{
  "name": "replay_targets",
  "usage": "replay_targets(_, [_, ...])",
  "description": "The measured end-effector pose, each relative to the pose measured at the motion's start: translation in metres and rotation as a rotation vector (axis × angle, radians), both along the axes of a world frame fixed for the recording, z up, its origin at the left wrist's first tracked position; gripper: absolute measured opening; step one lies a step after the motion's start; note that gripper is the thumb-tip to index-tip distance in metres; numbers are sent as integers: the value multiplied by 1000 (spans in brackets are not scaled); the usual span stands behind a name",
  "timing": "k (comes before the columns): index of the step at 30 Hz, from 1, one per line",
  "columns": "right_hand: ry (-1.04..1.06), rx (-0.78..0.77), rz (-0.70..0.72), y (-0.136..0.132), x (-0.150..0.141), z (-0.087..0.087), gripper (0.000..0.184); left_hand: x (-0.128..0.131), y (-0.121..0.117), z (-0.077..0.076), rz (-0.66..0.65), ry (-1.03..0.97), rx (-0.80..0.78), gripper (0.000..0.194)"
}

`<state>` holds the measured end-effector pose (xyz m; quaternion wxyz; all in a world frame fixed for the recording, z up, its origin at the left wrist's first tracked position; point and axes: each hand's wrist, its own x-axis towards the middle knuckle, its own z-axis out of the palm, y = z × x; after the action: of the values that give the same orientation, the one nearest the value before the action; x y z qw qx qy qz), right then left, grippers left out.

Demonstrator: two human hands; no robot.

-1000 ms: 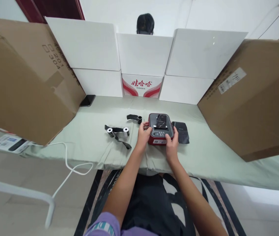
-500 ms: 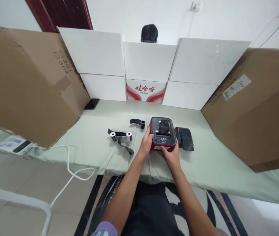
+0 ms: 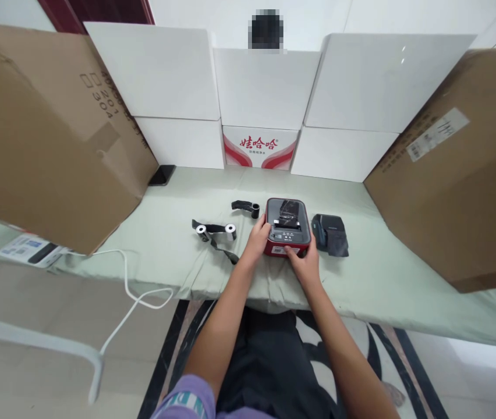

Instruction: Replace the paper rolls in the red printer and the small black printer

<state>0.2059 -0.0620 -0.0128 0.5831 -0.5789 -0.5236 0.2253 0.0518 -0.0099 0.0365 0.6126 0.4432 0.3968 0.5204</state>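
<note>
A small red printer with a dark grey top [image 3: 287, 226] sits on the pale green tablecloth [image 3: 165, 244]. My left hand [image 3: 257, 240] grips its left side with the thumb up on the edge. My right hand [image 3: 303, 262] holds its front right corner, fingers pressed against the front face. A black ribbon strung between two small white spools [image 3: 214, 231] lies just left of my left hand. A short black ribbon piece with a core [image 3: 245, 206] lies behind it. A black device [image 3: 330, 233] rests right of the printer.
Large brown cartons stand at the left [image 3: 42, 134] and right [image 3: 457, 169]. White boxes [image 3: 257, 99] wall off the back, and another person's head shows above them. A dark phone [image 3: 162, 174] lies at the back left. A white cable [image 3: 130, 291] hangs off the front edge.
My right hand slid from the printer's right side to its front right corner. My left hand stayed on the left side. The camera view shifted slightly.
</note>
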Motion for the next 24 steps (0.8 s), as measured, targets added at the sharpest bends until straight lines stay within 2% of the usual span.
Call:
replay_targets(4, [29, 15, 14, -2, -1, 3, 92, -2, -2, 8, -5, -40, -80, 55])
replay_targets(7, [51, 28, 32, -3, -1, 5, 88, -7, -1, 10, -23, -29, -77, 57])
replay_targets(12, [100, 32, 46, -2, 0, 3, 88, -18, 4, 9, -116, -14, -74, 59])
replay_targets(16, [149, 53, 67, 0, 3, 3, 84, -21, 8, 5, -126, 18, -51, 62])
replay_targets(20, [193, 73, 50, 4, 5, 3, 80, -22, 14, 5, -71, 124, 70, 59])
replay_targets(24, [234, 67, 51, 6, 6, 3, 82, -28, 31, 24, 97, 460, 288, 37])
